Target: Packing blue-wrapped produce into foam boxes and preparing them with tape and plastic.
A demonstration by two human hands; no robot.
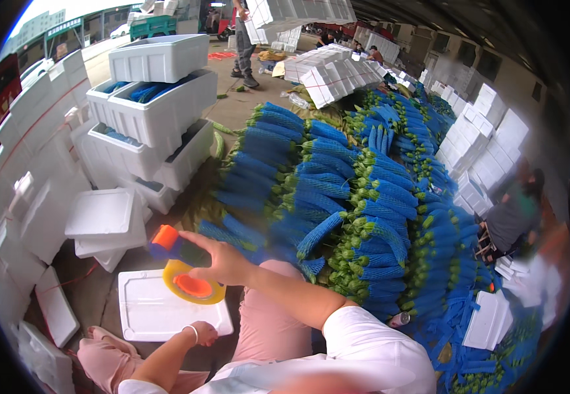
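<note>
Nearest, the left hand (203, 333) rests low on the near edge of a white foam lid (147, 305) lying flat on the floor; its fingers look curled and pressed down on the lid, though whether they grip the edge I cannot tell. Just above the lid the right hand (222, 259) is closed around the handle of a tape dispenser (180, 266), whose orange end points left and whose yellowish tape roll with an orange core hangs over the lid's far right corner. The right forearm reaches in from the lower right, elbow bent, wrist turned so the roll faces down.

The dispenser looks light and rigid, best held by its handle as it is now. The lid looks very light, stiff but brittle, likely to dent or snap at a corner, so flat pressure on an edge suits it.

Farther left stand stacked foam boxes (157, 111). To the right lies a big heap of green stalks in blue net sleeves (364, 197). Far back, a person (244, 46) stands among more boxes.
</note>
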